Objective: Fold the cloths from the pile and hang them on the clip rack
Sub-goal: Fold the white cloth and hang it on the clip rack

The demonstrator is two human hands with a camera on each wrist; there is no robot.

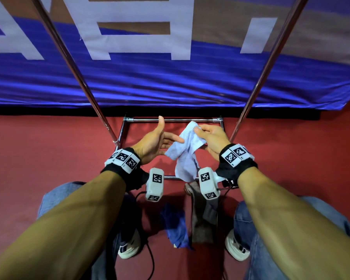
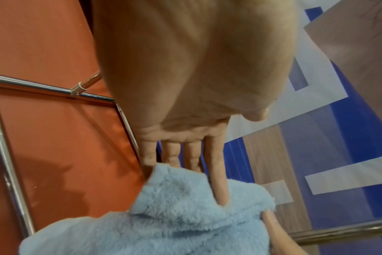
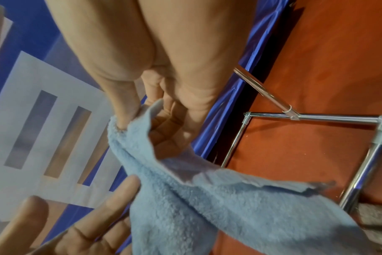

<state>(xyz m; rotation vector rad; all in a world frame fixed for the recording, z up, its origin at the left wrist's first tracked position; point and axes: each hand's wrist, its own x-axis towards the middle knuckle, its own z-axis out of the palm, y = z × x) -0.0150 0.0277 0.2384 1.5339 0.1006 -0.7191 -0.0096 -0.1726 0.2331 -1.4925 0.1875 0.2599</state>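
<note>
A fluffy light blue cloth (image 1: 187, 150) hangs in the air between my hands, above the rack's base. My right hand (image 1: 207, 136) pinches its upper corner between thumb and fingers; the pinch shows in the right wrist view, where the light blue cloth (image 3: 207, 198) drapes down from the thumb (image 3: 125, 110). My left hand (image 1: 160, 142) is open, thumb up, fingers straight and touching the cloth's left side. In the left wrist view the straight fingers (image 2: 218, 172) lie against the light blue cloth (image 2: 175, 215). A dark blue cloth (image 1: 176, 227) and a grey cloth (image 1: 204, 215) lie below, near my feet.
The chrome rack base frame (image 1: 172, 119) stands on the red floor, with two slanted chrome poles (image 1: 69, 57) (image 1: 271, 57) rising left and right. A blue banner (image 1: 170, 81) with white lettering hangs behind. Cables trail by my left shoe (image 1: 129, 247).
</note>
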